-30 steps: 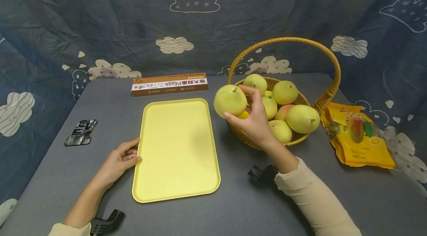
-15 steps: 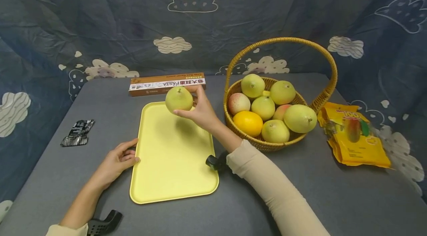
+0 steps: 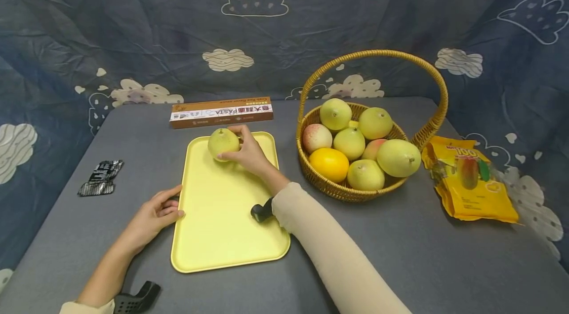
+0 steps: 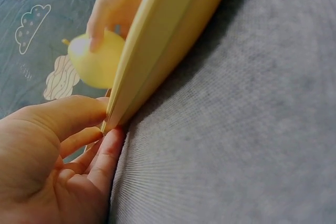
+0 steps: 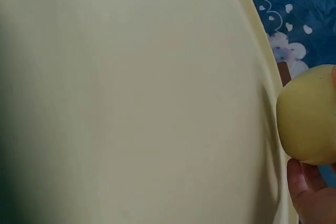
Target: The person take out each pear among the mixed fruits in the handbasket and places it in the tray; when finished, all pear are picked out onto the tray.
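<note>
Yellow-green round fruit (image 3: 222,143): over far-left end of pale-yellow rectangular tray (image 3: 213,225), contact unclear | right hand (image 3: 247,154): thumb and fingers gripping fruit's side | left hand (image 3: 153,216): pinching tray's left rim, presumably steadying it | hands apart | golden wicker basket (image 3: 348,195) rightward.

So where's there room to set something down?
The table is bare right of the right sleeve, nearer than the basket and yellow bag, and between the pasta box and black packet. The tray is bare at its near left corner. Crowded: the basket; the tray's far end, where the right hand holds a green fruit.
</note>
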Available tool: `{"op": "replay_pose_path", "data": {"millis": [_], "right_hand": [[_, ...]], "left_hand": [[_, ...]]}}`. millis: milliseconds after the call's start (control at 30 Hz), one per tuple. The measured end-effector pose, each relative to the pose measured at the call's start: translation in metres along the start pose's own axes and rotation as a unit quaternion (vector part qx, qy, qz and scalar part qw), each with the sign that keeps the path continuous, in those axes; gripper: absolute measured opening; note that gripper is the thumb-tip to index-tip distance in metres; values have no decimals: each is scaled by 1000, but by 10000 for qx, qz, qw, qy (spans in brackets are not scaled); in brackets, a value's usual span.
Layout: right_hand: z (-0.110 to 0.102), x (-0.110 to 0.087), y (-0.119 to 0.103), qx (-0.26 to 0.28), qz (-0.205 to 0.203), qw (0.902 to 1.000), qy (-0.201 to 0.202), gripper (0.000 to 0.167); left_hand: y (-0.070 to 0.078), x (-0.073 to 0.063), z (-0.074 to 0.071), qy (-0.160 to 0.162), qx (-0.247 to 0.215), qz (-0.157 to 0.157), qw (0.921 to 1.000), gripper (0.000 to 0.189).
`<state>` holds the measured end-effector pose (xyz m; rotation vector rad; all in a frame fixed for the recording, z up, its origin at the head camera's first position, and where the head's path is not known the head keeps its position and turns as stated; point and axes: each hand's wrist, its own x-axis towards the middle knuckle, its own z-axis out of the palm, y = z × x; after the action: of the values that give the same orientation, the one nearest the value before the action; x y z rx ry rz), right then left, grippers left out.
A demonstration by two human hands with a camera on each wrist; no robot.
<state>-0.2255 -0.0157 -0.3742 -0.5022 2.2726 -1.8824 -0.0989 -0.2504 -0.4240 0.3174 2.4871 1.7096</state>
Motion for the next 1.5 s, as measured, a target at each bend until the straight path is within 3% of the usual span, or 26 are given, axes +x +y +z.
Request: {"op": "replay_pose_path", "data": {"millis": [367, 700, 833, 933, 1100, 1300, 1500], "right_hand": [[17, 24, 30, -62, 117, 9997, -206, 73], [24, 24, 24, -489, 226, 9984, -186, 78], [18, 16, 10, -750, 18, 9972, -83, 77], [8, 4, -7, -781, -396, 9961, -138, 71], [-21, -25, -41, -538, -1555, 9857, -353, 61], [-64, -69, -71, -640, -3035, 9495, -468, 60], [-112, -112, -77, -1154, -3655, 9235, -147, 72]], "left_hand": [[-1, -1, -1, -12, 19, 7, 10000, 60], [0, -3, -3, 20, 211, -69, 9998, 60], [-1, -3, -3, 2, 167, -21, 9999, 60], [-2, -3, -3, -8, 129, 34, 9999, 60], [-3, -2, -2, -11, 114, 48, 9999, 60], [-3, -2, -2, -19, 91, 71, 9999, 61], [-3, 0, -1, -57, 12, 48, 10000, 61]]}}
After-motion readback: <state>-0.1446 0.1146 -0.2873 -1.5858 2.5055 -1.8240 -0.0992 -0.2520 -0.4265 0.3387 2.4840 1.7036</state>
